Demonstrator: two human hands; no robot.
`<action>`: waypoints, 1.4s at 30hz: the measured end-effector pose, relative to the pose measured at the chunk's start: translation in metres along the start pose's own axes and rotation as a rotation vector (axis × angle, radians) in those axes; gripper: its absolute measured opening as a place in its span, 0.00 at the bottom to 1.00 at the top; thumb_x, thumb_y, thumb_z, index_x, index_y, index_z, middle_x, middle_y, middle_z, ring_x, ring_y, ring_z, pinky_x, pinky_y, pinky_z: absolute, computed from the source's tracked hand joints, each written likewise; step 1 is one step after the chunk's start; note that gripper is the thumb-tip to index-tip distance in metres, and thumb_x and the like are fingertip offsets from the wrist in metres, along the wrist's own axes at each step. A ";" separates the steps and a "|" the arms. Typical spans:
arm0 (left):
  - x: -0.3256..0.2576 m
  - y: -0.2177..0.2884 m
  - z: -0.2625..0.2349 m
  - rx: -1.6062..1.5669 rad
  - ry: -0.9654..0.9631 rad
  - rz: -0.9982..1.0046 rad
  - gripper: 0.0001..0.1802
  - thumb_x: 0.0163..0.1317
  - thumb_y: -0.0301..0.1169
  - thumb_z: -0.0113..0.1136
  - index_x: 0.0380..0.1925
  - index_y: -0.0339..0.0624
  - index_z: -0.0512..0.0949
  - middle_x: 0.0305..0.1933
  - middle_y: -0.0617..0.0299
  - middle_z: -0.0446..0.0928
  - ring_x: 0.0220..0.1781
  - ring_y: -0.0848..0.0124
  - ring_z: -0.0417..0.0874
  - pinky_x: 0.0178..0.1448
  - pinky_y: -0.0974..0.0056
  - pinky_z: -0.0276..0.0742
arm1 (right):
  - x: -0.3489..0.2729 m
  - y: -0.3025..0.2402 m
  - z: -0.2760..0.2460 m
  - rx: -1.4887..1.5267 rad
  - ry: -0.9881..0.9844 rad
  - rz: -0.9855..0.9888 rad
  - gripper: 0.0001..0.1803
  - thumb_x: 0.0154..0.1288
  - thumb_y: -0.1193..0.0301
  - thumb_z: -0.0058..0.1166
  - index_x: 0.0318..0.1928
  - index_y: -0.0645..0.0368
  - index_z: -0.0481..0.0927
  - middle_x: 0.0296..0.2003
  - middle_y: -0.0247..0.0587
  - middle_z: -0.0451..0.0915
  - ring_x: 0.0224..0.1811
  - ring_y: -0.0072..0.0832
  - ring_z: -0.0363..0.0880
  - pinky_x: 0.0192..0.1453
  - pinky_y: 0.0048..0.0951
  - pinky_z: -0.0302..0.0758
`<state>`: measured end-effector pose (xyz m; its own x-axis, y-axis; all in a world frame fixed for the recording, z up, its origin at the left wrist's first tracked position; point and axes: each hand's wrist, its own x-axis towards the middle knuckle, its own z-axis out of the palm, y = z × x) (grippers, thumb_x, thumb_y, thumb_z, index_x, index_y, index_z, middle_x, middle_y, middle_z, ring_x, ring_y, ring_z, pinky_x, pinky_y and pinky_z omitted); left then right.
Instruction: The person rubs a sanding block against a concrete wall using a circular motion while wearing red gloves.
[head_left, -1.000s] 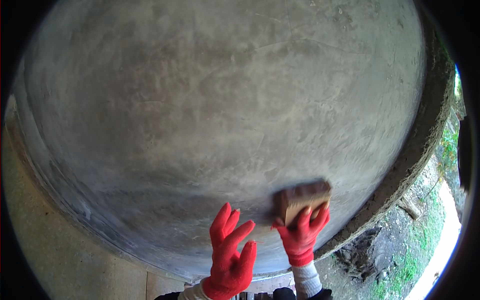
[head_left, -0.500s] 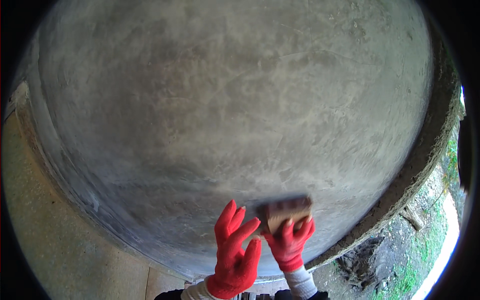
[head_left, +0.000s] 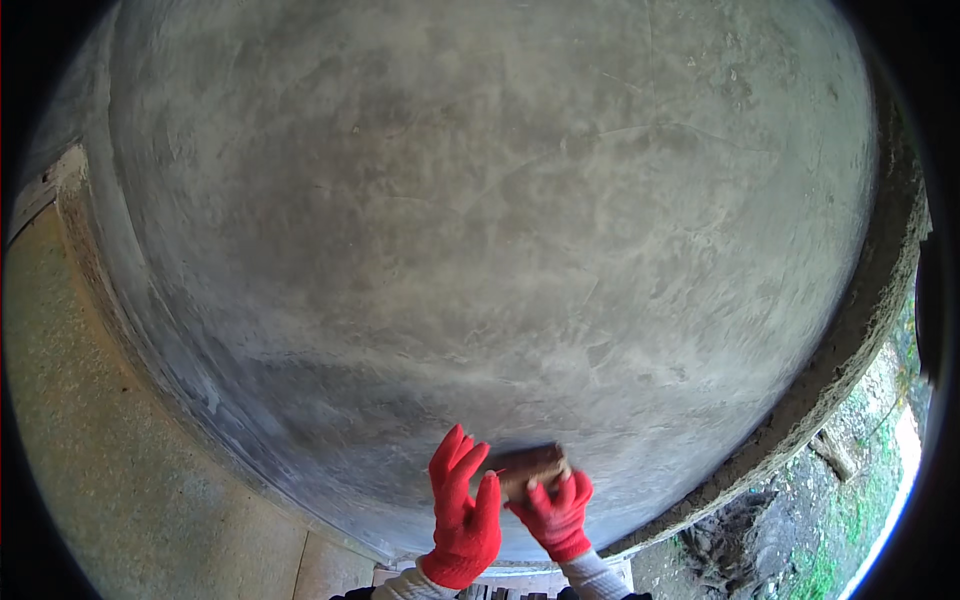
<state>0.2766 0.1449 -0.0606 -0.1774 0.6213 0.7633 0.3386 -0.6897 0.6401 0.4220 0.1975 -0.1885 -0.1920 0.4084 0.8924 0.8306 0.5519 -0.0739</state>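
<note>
My right hand [head_left: 553, 512], in a red glove with bare fingertips, grips a brown wooden block [head_left: 535, 470]. The block lies against the smooth grey cement surface [head_left: 480, 250] close to its near edge; its far side is blurred, and what it has underneath is hidden. Just left of it is my left hand [head_left: 463, 515], gloved the same way. Its fingers are spread and point away from me. The thumb side overlaps the block's left end in the picture, and I cannot tell whether they touch.
A rough raised rim [head_left: 830, 385] borders the cement on the right, with soil, green plants and a dark lump [head_left: 735, 535] beyond. A tan speckled floor [head_left: 150, 450] runs along the left side. Wooden slats [head_left: 510, 592] show at the bottom edge.
My right hand has drawn the block nearer and to the left, close beside my left hand. The left hand stays open, its fingers slightly nearer me. The whole view has shifted a little.
</note>
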 end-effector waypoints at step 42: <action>-0.058 -0.125 -0.009 0.798 0.232 0.202 0.35 0.39 0.40 0.72 0.49 0.49 0.68 0.60 0.32 0.57 0.54 0.41 0.67 0.50 0.45 0.66 | 0.098 -0.053 -0.071 0.441 -0.039 -0.020 0.30 0.47 0.82 0.55 0.56 0.57 0.70 0.56 0.60 0.67 0.53 0.54 0.70 0.54 0.51 0.69</action>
<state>0.2357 0.1917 -0.1845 -0.1992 0.3627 0.9104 0.9179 -0.2564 0.3030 0.3958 0.1567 -0.0652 -0.2322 0.4166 0.8789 0.5253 0.8142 -0.2471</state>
